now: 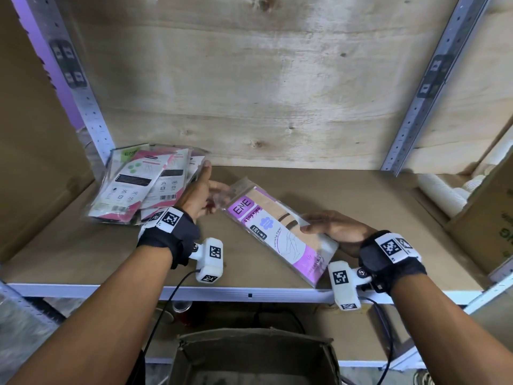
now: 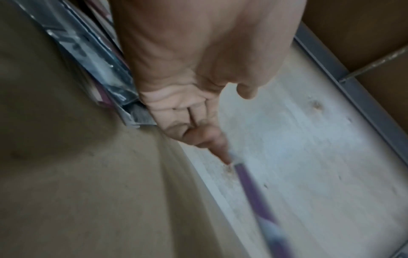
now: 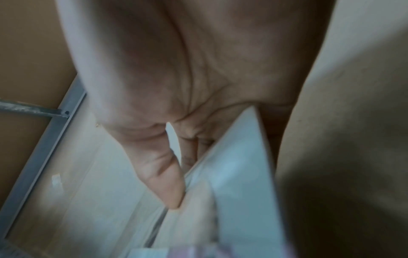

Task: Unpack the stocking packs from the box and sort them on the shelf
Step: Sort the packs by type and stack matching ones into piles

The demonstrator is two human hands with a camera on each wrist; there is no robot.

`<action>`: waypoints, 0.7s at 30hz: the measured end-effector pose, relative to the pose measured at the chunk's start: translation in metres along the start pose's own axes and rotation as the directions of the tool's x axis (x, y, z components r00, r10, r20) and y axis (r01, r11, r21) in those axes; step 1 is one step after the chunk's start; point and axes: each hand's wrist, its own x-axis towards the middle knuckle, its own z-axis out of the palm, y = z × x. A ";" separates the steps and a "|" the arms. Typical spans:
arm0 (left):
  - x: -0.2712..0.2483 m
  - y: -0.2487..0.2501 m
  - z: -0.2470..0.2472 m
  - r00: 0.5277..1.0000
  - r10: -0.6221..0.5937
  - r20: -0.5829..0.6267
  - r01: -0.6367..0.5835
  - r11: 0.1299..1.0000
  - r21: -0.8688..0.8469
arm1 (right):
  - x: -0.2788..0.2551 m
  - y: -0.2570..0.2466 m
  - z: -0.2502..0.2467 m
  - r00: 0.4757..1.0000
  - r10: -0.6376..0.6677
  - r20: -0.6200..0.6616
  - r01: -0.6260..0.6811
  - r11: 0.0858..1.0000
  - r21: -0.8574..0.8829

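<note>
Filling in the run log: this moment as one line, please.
right hand holds purple stocking pack, near end | left hand touches far end | pile of packs on shelf, left

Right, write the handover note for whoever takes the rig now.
Right hand grips the purple pack over the shelf; left hand is open, fingertips at the pack's top end.
Done: a pile of packs lies at the shelf's left.
Left: place this pack, sorted. The box below shows no packs in the part in view.
</note>
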 end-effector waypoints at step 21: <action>-0.037 -0.007 0.086 0.961 -0.088 0.263 0.044 0.985 0.168 | 0.013 0.003 0.008 0.883 0.052 -0.467 -0.110 0.989 -0.099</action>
